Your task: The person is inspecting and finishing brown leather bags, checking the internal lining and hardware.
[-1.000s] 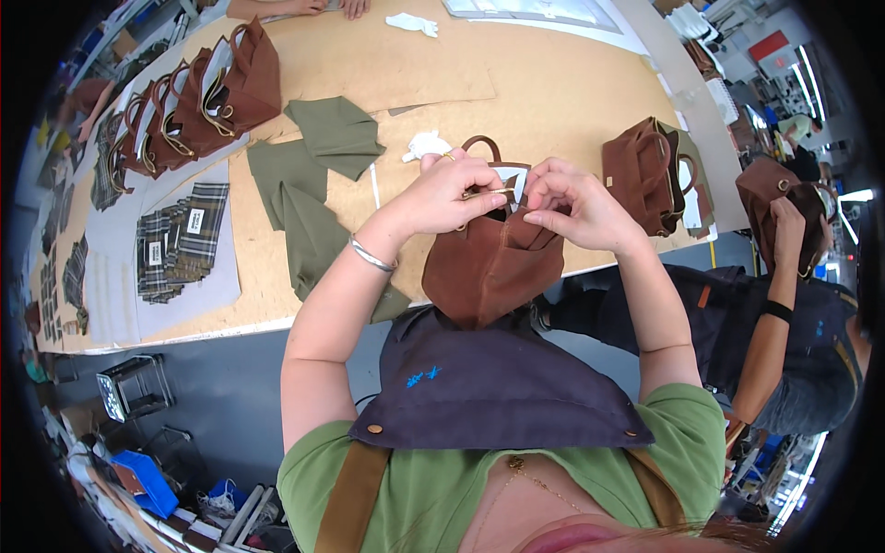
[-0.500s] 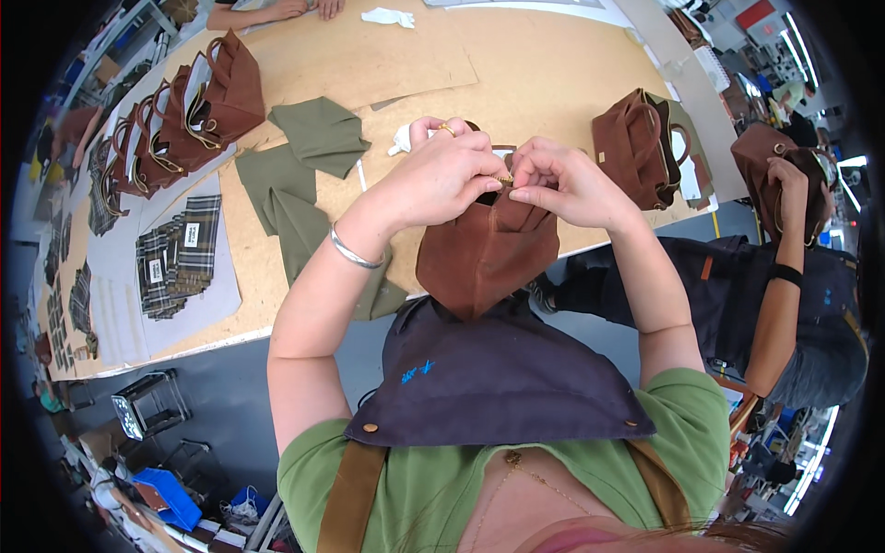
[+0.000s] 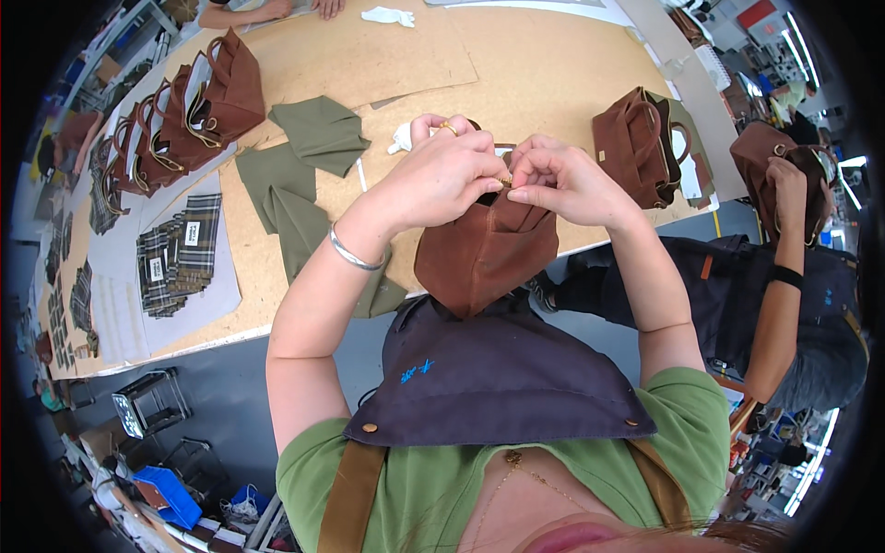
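Note:
A brown leather handbag (image 3: pixel 484 258) stands at the table's near edge, its seamed narrow end facing me. Both my hands meet at its top rim. My left hand (image 3: pixel 452 175) pinches one side of a gold-coloured zipper end (image 3: pixel 505 182) there, with thumb and fingers pressed together. From the other side, the fingers of my right hand (image 3: pixel 558 184) are pinched on the same zipper end. Most of the bag's opening and its handles are hidden behind my hands. A small white cloth or paper (image 3: pixel 400 138) lies just beyond my left hand.
Olive fabric pieces (image 3: pixel 318 134) lie left of the bag. Farther left are stacked plaid pieces (image 3: pixel 184 253) and a row of brown handbags (image 3: pixel 230 88). Another handbag (image 3: pixel 631 152) stands right. A co-worker's hand (image 3: pixel 788 189) holds a bag at far right; another person's hands (image 3: pixel 277 9) rest at the far edge.
My hands stay almost still at the zipper end, and the bag has barely shifted. The far person's left-side arm has moved slightly left.

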Tool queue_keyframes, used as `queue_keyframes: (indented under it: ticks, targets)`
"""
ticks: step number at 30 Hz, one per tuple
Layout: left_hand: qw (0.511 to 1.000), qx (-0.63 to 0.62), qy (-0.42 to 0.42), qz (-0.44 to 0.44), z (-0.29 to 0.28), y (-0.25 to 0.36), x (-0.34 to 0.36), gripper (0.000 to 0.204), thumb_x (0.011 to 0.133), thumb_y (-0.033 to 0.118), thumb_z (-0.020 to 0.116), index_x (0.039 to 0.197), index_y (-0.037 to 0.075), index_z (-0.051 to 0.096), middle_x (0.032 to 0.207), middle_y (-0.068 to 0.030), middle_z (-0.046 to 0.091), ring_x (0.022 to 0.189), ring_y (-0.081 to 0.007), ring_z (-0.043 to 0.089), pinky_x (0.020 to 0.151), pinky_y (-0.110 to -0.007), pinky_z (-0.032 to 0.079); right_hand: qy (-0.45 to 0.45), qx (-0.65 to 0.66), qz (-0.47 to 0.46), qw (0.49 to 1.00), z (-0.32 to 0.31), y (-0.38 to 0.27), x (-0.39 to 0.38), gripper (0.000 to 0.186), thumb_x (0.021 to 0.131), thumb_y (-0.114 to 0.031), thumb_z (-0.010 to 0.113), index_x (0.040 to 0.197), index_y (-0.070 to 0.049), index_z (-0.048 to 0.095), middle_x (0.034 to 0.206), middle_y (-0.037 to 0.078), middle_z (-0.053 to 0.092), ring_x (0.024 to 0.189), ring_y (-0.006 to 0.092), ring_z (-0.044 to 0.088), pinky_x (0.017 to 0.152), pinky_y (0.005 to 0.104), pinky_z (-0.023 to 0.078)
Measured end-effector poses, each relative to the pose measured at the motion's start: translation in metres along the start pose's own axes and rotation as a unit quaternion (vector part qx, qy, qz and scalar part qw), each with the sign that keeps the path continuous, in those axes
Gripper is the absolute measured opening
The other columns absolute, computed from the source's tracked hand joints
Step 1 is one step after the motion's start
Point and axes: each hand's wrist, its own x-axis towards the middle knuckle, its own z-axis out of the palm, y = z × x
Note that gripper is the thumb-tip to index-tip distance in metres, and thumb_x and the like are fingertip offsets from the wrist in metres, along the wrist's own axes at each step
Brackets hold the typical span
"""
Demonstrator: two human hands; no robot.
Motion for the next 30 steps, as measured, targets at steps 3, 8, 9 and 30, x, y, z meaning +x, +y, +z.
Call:
queue_keyframes:
  ticks: [3, 8, 9, 30]
  targets:
    - [1.000, -0.001, -0.003, -0.001, -0.002, 0.001, 0.000, 0.004, 0.090, 0.015, 0.065, 0.091, 0.014, 0.069, 0.085, 0.0003, 0.049, 0.095, -0.0212, 0.045, 0.096, -0.046, 0.023, 0.001, -0.004, 0.027, 1.000, 0.001, -0.001, 0.001, 0.015, 0.084, -0.013, 0.076, 0.085, -0.004, 0.064, 0.094, 0.004, 0.059, 0.080, 0.0135, 0.059, 0.070, 0.0276, 0.050]
    - [1.000, -0.017, 0.006, -0.007, 0.002, -0.001, -0.001, 0.004, 0.090, 0.015, 0.064, 0.090, 0.013, 0.068, 0.085, -0.0003, 0.048, 0.095, -0.0216, 0.045, 0.095, -0.045, 0.023, -0.019, 0.004, 0.033, 0.999, -0.001, 0.000, 0.001, 0.015, 0.085, -0.013, 0.076, 0.088, -0.004, 0.065, 0.092, 0.004, 0.060, 0.078, 0.0127, 0.059, 0.069, 0.0273, 0.050]
    - [1.000, -0.019, 0.005, -0.009, 0.003, -0.001, -0.001, 0.004, 0.090, 0.015, 0.064, 0.090, 0.013, 0.068, 0.085, -0.0004, 0.048, 0.095, -0.0216, 0.045, 0.095, -0.045, 0.023, -0.023, 0.015, 0.031, 0.999, -0.002, 0.001, 0.001, 0.015, 0.085, -0.013, 0.076, 0.088, -0.004, 0.065, 0.091, 0.004, 0.060, 0.078, 0.0122, 0.059, 0.069, 0.0271, 0.050]
    - [0.990, -0.034, 0.133, -0.040, 0.022, 0.007, -0.011, 0.010, 0.079, 0.020, 0.076, 0.085, 0.015, 0.070, 0.081, 0.0015, 0.054, 0.094, -0.0200, 0.049, 0.093, -0.043, 0.026, -0.020, 0.102, 0.122, 0.987, 0.002, -0.005, 0.005, 0.040, 0.084, 0.000, 0.073, 0.116, -0.006, 0.050, 0.091, 0.001, 0.066, 0.075, 0.0046, 0.058, 0.066, 0.0213, 0.047]
